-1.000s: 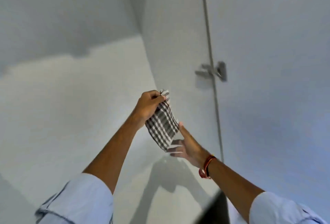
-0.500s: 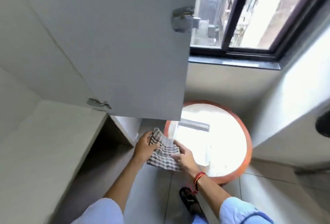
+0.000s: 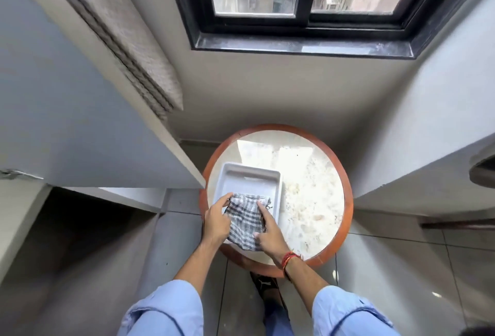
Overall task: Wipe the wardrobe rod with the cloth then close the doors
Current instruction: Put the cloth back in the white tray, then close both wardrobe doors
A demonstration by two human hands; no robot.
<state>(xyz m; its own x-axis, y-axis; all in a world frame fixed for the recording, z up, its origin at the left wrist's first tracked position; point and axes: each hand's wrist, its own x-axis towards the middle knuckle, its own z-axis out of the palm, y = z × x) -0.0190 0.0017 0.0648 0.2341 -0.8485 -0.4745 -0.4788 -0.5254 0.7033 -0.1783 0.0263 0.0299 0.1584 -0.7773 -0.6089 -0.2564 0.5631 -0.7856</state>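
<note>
The checked cloth (image 3: 245, 219) lies folded over the near end of a white tray (image 3: 250, 179) on a round table. My left hand (image 3: 215, 221) holds its left edge, fingers pinching near the top corner. My right hand (image 3: 267, 231) presses on its right side, index finger stretched along the edge. The open grey wardrobe door (image 3: 80, 110) hangs at the left, its edge close to the table. The wardrobe rod is not in view.
The round table (image 3: 316, 201) has a marble top and an orange-brown rim and stands under a black-framed window (image 3: 302, 16). A dark wardrobe opening (image 3: 80, 228) lies at lower left. A grey wall ledge (image 3: 428, 148) runs along the right. My shoe (image 3: 265, 286) shows on the tiled floor.
My view swung down from the wardrobe doors to the table. Both hands came down with the cloth and brought it onto the near end of the white tray.
</note>
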